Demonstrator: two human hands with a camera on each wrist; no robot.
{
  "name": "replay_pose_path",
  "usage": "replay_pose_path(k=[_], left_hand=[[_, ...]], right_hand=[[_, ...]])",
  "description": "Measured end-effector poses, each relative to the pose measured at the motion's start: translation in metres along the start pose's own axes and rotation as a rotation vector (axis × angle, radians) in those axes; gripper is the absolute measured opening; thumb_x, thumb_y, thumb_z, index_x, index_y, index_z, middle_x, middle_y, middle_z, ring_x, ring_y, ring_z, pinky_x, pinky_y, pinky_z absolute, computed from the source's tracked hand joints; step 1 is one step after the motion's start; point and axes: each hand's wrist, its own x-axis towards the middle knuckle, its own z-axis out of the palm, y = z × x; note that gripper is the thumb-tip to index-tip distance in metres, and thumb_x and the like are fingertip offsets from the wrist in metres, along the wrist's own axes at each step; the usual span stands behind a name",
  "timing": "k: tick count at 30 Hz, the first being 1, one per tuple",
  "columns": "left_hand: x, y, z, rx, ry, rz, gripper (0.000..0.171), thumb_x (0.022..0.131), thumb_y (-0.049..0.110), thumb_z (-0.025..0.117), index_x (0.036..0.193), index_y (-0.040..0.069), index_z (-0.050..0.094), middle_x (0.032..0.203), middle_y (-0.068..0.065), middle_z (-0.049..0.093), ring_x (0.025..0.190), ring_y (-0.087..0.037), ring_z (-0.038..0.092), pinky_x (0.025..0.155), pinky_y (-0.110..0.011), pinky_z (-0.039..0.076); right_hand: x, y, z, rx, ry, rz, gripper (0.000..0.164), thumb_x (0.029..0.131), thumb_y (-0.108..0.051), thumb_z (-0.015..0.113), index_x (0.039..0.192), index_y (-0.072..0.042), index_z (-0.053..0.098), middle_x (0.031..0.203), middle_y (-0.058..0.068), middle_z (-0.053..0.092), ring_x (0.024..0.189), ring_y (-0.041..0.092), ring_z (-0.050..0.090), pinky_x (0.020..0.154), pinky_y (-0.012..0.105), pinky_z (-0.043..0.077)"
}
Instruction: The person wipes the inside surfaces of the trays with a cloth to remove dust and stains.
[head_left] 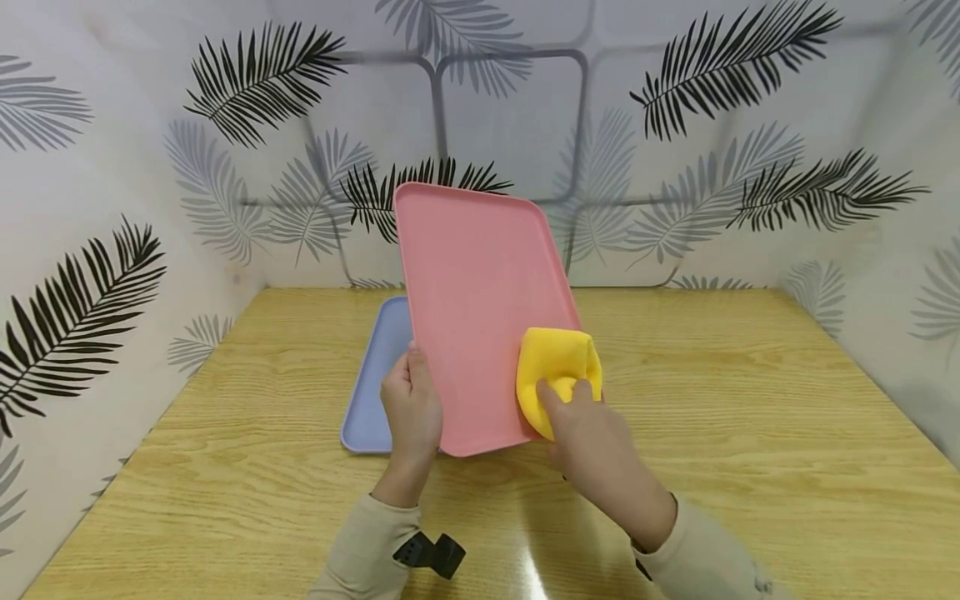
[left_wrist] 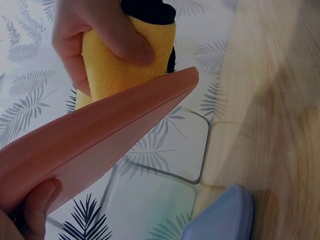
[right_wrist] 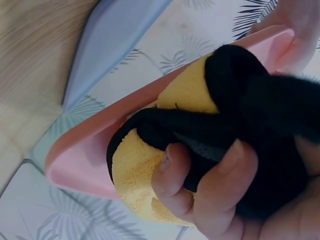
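My left hand [head_left: 414,408] grips a pink rectangular tray [head_left: 480,292] by its lower left edge, thumb on the upper face. The tray is raised and tilted, its inner face toward the head camera. In my right hand [head_left: 607,458] is a yellow cloth [head_left: 555,354], laid over the tray's lower right edge. Seen from the right wrist, the fuzzy yellow cloth [right_wrist: 132,175] has a black edge or side, and curled fingers [right_wrist: 225,185] hold it bunched. The left wrist view shows the right thumb pressing the cloth [left_wrist: 112,65] beside the tray's rim [left_wrist: 182,80].
Partly hidden behind the pink tray, a blue tray [head_left: 369,400] lies on the wooden table [head_left: 720,400]. A wall covering with leaf prints [head_left: 510,125] stands along the table's back and sides. A dark strap [head_left: 431,554] is around the left wrist.
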Motion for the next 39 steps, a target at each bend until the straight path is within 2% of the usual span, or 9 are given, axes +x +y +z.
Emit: replay_pose_path(k=[4,12,20,27,32,35,39], left_hand=[[0.0,0.0,0.001,-0.001,0.005,0.0,0.041,0.098,0.019,0.035,0.059,0.006,0.039,0.051,0.0,0.037,0.043,-0.007,0.035,0.038,-0.02,0.027],[-0.003,-0.002,0.003,0.002,-0.001,-0.018,0.041,0.098,0.019,0.036,0.057,0.01,0.034,0.05,0.001,0.031,0.042,-0.006,0.03,0.038,-0.02,0.024],[-0.004,-0.003,0.003,-0.044,-0.021,-0.055,0.041,0.098,0.02,0.036,0.058,0.01,0.032,0.051,0.0,0.028,0.043,-0.007,0.027,0.041,-0.019,0.023],[-0.004,-0.002,0.003,-0.108,-0.034,-0.087,0.039,0.098,0.021,0.036,0.063,0.004,0.043,0.054,-0.002,0.038,0.044,-0.009,0.04,0.042,-0.02,0.035],[-0.003,0.001,0.001,-0.105,-0.024,-0.113,0.04,0.098,0.022,0.036,0.065,0.003,0.047,0.057,-0.003,0.042,0.046,-0.009,0.041,0.044,-0.02,0.037],[-0.003,0.002,0.001,-0.109,-0.018,-0.12,0.04,0.098,0.023,0.036,0.065,0.003,0.047,0.057,-0.003,0.042,0.046,-0.01,0.041,0.044,-0.021,0.037],[-0.003,0.001,0.001,-0.122,-0.027,-0.135,0.04,0.098,0.023,0.036,0.067,0.001,0.048,0.058,-0.003,0.043,0.047,-0.01,0.042,0.044,-0.021,0.037]], right_hand=[[-0.002,-0.008,-0.002,0.003,0.028,-0.05,0.049,0.057,-0.006,0.082,0.091,-0.005,0.046,0.066,0.011,0.038,0.039,0.015,0.034,0.033,0.024,0.029],[-0.007,-0.025,-0.004,-0.008,0.107,-0.166,0.055,0.056,-0.014,0.084,0.091,-0.006,0.043,0.068,0.01,0.037,0.039,0.015,0.032,0.032,0.022,0.027],[-0.007,-0.039,-0.007,0.02,0.137,-0.211,0.049,0.054,-0.009,0.082,0.087,-0.01,0.045,0.071,0.01,0.039,0.041,0.016,0.033,0.033,0.023,0.027],[-0.009,-0.05,-0.008,0.004,0.196,-0.278,0.047,0.055,-0.014,0.082,0.087,-0.012,0.048,0.074,0.011,0.041,0.044,0.017,0.037,0.033,0.024,0.03],[-0.01,-0.051,-0.008,0.002,0.246,-0.318,0.047,0.053,-0.015,0.083,0.086,-0.013,0.049,0.075,0.011,0.041,0.045,0.016,0.037,0.033,0.024,0.03],[-0.01,-0.051,-0.008,-0.023,0.251,-0.335,0.045,0.053,-0.013,0.082,0.087,-0.013,0.051,0.075,0.011,0.042,0.045,0.016,0.036,0.033,0.024,0.028],[-0.011,-0.051,-0.007,-0.087,0.268,-0.345,0.033,0.06,-0.001,0.073,0.084,-0.012,0.052,0.071,0.011,0.04,0.045,0.017,0.035,0.031,0.023,0.027]])
